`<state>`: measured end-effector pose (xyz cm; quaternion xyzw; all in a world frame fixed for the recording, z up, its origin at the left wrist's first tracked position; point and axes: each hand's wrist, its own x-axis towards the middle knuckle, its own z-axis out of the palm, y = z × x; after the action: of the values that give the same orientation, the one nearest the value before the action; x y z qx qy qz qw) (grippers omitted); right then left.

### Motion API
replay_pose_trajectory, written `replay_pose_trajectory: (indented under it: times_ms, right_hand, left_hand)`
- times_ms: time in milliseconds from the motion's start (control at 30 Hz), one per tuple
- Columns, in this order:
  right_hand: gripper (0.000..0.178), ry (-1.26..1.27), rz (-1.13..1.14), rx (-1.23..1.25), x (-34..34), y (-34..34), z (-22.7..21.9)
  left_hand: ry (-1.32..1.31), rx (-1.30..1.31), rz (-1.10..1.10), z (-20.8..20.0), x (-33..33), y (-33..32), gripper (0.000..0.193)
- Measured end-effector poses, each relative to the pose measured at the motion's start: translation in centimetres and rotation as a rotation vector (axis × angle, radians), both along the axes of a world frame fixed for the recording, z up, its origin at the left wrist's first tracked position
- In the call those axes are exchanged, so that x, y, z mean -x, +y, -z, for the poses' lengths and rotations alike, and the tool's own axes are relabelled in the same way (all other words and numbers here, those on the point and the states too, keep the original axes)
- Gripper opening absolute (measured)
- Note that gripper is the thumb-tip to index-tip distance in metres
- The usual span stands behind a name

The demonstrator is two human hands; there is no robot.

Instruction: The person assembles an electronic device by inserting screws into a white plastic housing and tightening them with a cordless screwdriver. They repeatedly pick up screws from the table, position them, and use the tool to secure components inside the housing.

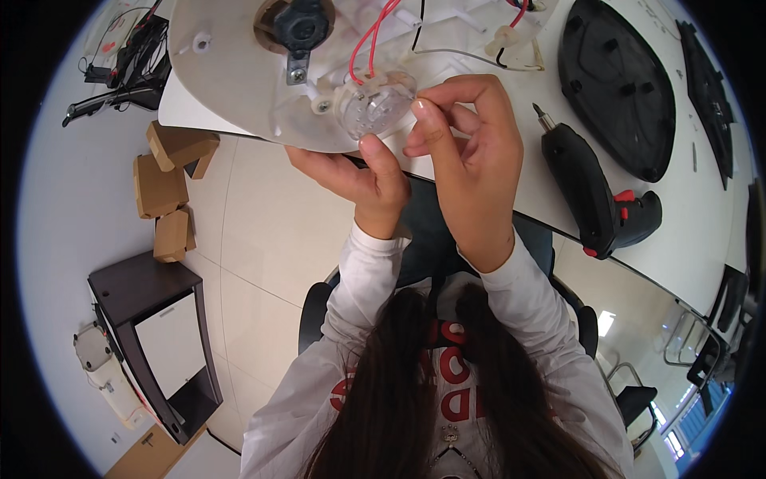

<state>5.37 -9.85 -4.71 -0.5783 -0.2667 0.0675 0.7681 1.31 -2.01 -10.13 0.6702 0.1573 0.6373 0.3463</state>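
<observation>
A large off-white plastic shell (223, 88) lies with its inside up at the table's near edge. My left hand (359, 180) grips its front rim, fingers under and thumb on top, close to a clear round plastic part (379, 113). Two red wires (372, 44) run into that clear part. At its right side my right hand (475, 152) has thumb and forefinger pinched together; whatever sits between the tips is too small to make out. Farther up the shell is a black round part (303, 28) with a screwed-down tab.
A black cordless screwdriver (586, 188) with red buttons lies right of my hands on the white table (678, 215). Beyond it is a black oval cover (618, 88). Cardboard boxes (163, 188) and a dark cabinet (152, 319) stand at the left. A chair (319, 315) is under me.
</observation>
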Motion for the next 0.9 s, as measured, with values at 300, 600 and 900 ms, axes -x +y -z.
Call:
replay_pose_trajectory:
  times_ms: [300, 600, 900]
  right_hand:
    - [0.01, 0.053, -0.047, 0.01, -0.03, -0.09, 0.14]
    - [0.01, -0.009, -0.018, 0.062, 0.08, -0.1, 0.2]
    - [0.011, -0.052, -0.012, 0.061, -0.22, -0.25, 0.01]
  left_hand:
    - [-0.025, 0.038, -0.008, -0.03, -0.08, -0.19, 0.061]
    - [-0.02, 0.055, -0.009, -0.28, -0.14, -0.43, 0.064]
    - [0.048, 0.101, 0.05, -0.89, 0.42, -0.99, 0.069]
